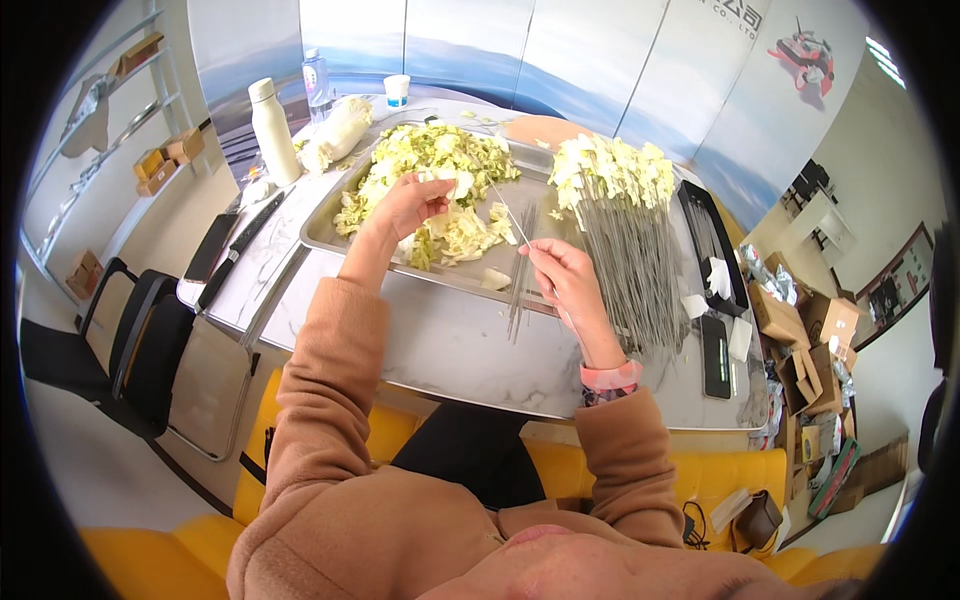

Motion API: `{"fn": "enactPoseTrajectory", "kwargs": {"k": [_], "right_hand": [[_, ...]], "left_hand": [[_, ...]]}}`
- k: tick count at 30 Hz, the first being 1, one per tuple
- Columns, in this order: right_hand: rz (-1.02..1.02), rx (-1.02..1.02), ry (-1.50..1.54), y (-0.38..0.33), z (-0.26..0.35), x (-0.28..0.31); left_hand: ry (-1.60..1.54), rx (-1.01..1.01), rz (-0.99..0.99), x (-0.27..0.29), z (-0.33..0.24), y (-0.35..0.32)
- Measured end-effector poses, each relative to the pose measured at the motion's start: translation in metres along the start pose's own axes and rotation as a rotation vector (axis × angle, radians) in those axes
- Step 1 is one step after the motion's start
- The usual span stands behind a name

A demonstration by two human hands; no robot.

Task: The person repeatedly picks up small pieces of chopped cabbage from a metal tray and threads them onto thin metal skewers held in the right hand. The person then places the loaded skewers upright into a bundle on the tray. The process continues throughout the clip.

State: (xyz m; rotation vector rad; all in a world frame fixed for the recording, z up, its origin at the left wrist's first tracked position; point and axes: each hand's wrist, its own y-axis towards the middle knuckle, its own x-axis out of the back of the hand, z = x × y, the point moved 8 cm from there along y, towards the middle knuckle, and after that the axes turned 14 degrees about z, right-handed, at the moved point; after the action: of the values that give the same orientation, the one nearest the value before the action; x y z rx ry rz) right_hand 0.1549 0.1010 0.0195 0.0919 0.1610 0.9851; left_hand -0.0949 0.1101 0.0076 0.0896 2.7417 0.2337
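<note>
Head view: your left hand (408, 203) pinches a cabbage piece (455, 183) over the tray (322, 228); your right hand (562, 275) grips a skewer (508, 215). Loaded skewers (625, 215) crowd the counter (440, 345) beside a knife (240, 245).

Marble table (440, 350): metal tray (325, 232), skewers (630, 270), bottle (274, 130).

Left hand (412, 205) extended forward, fingers curled in a pinch; right hand (565, 280) raised, fingertips pinched together.

Glossy metal tray (322, 232) – thin metal skewer (508, 216) – smooth marbled tabletop (450, 350).
</note>
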Motion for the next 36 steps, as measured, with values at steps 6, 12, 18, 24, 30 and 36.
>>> {"fn": "enactPoseTrajectory", "kwargs": {"k": [6,12,18,24,30,36], "right_hand": [[0.125,-0.073,0.001,-0.012,0.008,-0.013],[0.102,-0.104,-0.026,-0.015,0.010,-0.016],[0.098,-0.098,-0.036,-0.015,0.009,-0.014],[0.113,-0.105,-0.080,-0.017,0.010,-0.012],[0.134,-0.096,-0.108,-0.016,0.009,-0.012],[0.158,-0.089,-0.104,-0.017,0.006,-0.009]], "left_hand": [[-0.182,-0.098,-0.029,0.003,-0.016,-0.012],[-0.143,-0.100,0.008,0.010,-0.021,-0.016],[-0.130,-0.086,0.019,0.009,-0.021,-0.018],[-0.073,-0.036,0.037,0.005,-0.018,-0.017],[-0.097,-0.015,0.059,0.002,-0.016,-0.019],[-0.127,-0.027,0.059,0.007,-0.015,-0.019]]}}
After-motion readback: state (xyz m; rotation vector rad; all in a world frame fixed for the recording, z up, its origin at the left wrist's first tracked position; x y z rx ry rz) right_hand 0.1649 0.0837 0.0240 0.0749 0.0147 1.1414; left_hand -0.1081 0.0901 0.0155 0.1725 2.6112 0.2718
